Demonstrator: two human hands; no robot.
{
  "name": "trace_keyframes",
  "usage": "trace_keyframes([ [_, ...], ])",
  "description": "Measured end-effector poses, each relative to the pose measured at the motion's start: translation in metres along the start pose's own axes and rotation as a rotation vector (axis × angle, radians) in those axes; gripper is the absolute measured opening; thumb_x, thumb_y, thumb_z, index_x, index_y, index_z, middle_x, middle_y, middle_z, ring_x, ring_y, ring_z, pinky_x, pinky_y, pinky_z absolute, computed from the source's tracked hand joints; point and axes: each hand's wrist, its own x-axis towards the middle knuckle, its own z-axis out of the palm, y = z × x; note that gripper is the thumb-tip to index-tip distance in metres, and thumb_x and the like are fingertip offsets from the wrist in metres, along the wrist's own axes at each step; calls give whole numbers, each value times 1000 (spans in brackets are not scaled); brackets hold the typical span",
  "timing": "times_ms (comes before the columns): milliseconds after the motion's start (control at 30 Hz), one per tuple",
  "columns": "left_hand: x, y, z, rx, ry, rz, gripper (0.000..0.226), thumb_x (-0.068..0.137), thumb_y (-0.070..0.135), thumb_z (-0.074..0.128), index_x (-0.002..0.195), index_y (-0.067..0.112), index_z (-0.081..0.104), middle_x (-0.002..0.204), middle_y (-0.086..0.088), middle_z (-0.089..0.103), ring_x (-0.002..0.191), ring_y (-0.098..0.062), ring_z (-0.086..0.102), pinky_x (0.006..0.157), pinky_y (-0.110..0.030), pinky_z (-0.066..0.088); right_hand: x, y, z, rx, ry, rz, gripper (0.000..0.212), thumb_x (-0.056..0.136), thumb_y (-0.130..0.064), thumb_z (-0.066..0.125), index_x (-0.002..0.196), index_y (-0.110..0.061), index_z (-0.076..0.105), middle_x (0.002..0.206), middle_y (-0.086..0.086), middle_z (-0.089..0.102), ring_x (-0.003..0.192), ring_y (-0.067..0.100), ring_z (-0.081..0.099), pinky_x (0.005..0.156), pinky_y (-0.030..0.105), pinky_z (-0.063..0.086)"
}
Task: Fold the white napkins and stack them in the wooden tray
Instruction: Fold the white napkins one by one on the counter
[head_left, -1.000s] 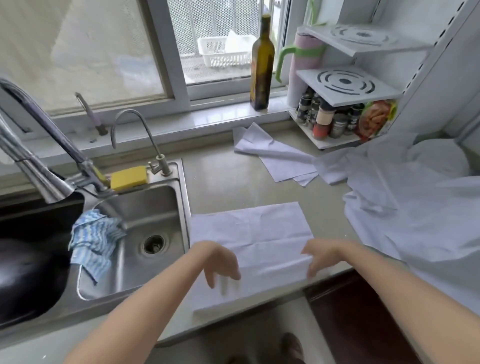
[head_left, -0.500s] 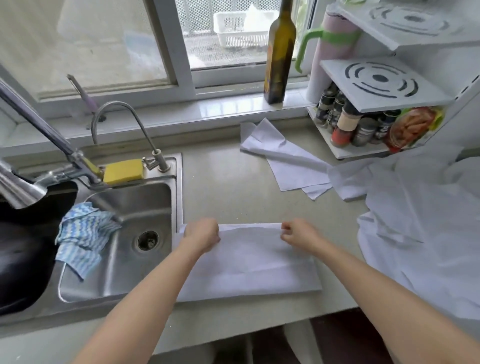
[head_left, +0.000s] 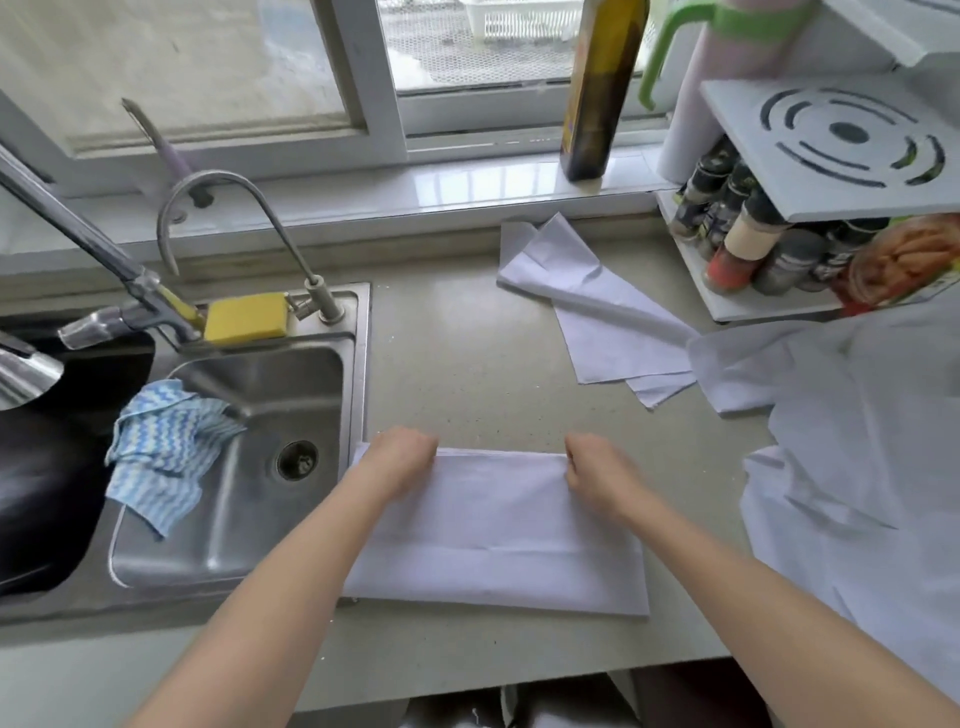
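Observation:
A white napkin (head_left: 498, 530) lies folded over on the beige counter, just right of the sink. My left hand (head_left: 402, 462) pinches its far left corner and my right hand (head_left: 597, 470) pinches its far right corner, both at the folded-over top edge. A second white napkin (head_left: 597, 306) lies crumpled further back near the spice rack. A heap of white cloth (head_left: 857, 441) covers the counter at the right. No wooden tray is in view.
A steel sink (head_left: 260, 493) with a blue-and-white rag (head_left: 161, 447) and a yellow sponge (head_left: 244, 322) is at the left. An oil bottle (head_left: 597, 88) stands on the sill. A white spice rack (head_left: 779, 249) sits at the back right.
My hands took the napkin's near edge, carried it away from me and laid it over the far edge, folding the napkin in half. The camera also moved closer to the counter.

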Motion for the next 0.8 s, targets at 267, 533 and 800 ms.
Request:
trace_keyframes([
  [267, 10, -8, 0, -52, -36, -12, 21, 88, 0, 35, 93, 11, 52, 110, -14, 60, 103, -32, 56, 93, -51, 46, 2, -8, 5, -20, 48, 104, 11, 90, -7, 37, 88, -17, 41, 109, 14, 58, 100, 31, 55, 70, 33, 37],
  [533, 16, -12, -4, -90, -10, 15, 28, 89, -8, 32, 106, -2, 53, 112, -20, 56, 103, -35, 56, 86, -41, 44, 1, -14, 7, -71, 97, 142, 17, 90, -5, 36, 99, -9, 50, 108, 14, 58, 100, 32, 56, 70, 34, 36],
  [800, 17, -15, -4, -100, 42, 39, 24, 92, -6, 32, 107, -3, 51, 112, -21, 53, 102, -37, 56, 84, -42, 43, 0, -14, 4, -80, 104, 139, 13, 93, -3, 39, 99, -8, 48, 110, 12, 46, 92, 33, 56, 68, 36, 39],
])
